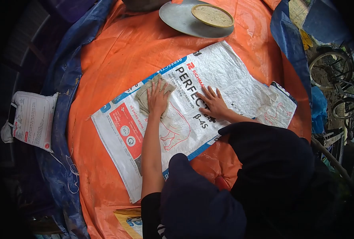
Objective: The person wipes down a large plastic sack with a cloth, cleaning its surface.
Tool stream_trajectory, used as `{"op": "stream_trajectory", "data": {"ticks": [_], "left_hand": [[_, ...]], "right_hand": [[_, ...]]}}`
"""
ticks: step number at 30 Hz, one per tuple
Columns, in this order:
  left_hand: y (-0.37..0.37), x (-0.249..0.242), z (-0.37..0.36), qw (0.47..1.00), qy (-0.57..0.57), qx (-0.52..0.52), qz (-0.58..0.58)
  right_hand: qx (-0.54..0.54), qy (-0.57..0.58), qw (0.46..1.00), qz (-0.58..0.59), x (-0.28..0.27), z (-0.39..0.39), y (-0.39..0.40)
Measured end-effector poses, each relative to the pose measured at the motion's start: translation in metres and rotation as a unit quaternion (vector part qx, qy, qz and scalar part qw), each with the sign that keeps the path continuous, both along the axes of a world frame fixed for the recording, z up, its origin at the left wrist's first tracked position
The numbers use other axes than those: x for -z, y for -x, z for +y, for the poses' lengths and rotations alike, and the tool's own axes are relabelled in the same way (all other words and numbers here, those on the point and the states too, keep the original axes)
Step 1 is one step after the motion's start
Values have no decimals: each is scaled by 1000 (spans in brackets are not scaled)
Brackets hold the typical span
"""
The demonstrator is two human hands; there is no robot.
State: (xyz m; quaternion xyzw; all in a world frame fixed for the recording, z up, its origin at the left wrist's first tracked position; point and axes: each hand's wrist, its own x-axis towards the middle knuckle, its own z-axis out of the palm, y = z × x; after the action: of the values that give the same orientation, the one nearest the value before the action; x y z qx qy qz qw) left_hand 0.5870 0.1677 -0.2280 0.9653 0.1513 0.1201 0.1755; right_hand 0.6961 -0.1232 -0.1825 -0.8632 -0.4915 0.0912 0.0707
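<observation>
A white woven feed sack (232,75) with black lettering, a red panel and a pig outline lies flat on an orange tarpaulin (117,51). My left hand (157,98) presses down on a crumpled beige cloth (144,92) on the sack's upper left part, fingers spread over it. My right hand (213,102) rests flat on the sack just right of the lettering, fingers apart and holding nothing. The right arm wears a dark sleeve; the left forearm is bare.
A round metal tray (177,18) holding a shallow woven dish of pale grain (212,15) sits at the tarpaulin's far edge. Blue tarpaulin (63,79) borders the orange. A white printed bag (33,119) lies left, yellow packaging (131,223) near me, bicycles (332,71) right.
</observation>
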Motion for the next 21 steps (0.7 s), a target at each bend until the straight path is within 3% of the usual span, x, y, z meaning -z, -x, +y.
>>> {"op": "stream_trajectory", "data": {"ticks": [4,10,16,21], "left_hand": [[33,8,58,986,-17,-155,55],[150,0,124,938,-57,-313,137],[198,4,111,919,-93,-361,132],[173,1,24,949,-73,-295,86]], "right_hand": [[8,21,1000,11,-3,-3,0],[16,-10,1000,10,0,-6,-1],[18,-18,1000,5,1,-6,-1],[21,-12,1000,10,-3,-4,0]]}}
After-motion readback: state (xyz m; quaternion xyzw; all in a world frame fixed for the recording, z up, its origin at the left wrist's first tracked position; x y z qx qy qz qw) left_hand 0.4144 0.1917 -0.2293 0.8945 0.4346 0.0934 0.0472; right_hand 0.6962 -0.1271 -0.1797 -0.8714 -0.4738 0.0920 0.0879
